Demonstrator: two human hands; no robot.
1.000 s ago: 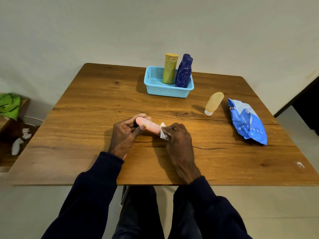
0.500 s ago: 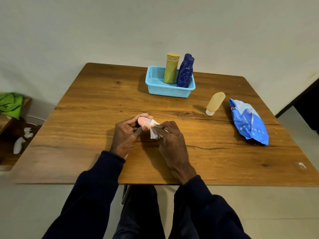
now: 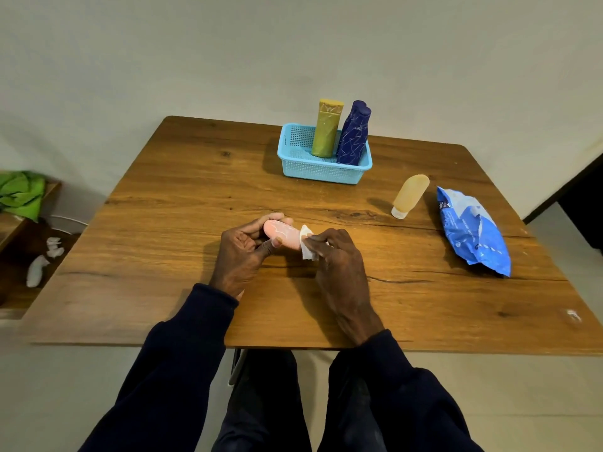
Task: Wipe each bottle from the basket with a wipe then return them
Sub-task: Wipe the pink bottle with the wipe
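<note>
A small pink bottle point(image 3: 283, 234) lies sideways just above the wooden table point(image 3: 163, 249), near its middle. My left hand point(image 3: 241, 252) grips the bottle's left end with fingers and thumb. My right hand point(image 3: 336, 256) pinches a white wipe point(image 3: 306, 246) against the bottle's right part. At the back stands a light blue basket point(image 3: 321, 172) holding a mustard-yellow bottle point(image 3: 326, 128) and a dark blue bottle point(image 3: 354, 133), both upright. A pale yellow bottle point(image 3: 410, 195) stands cap down on the table, right of the basket.
A blue pack of wipes point(image 3: 473, 230) lies near the table's right edge. Left of the table a low shelf carries a green cloth point(image 3: 21, 194), with white crumpled wipes point(image 3: 42, 262) on the floor below. A wall runs behind the table.
My right hand slid the wipe left along the pink bottle, then back to the right, uncovering more of the bottle. My left hand kept its hold.
</note>
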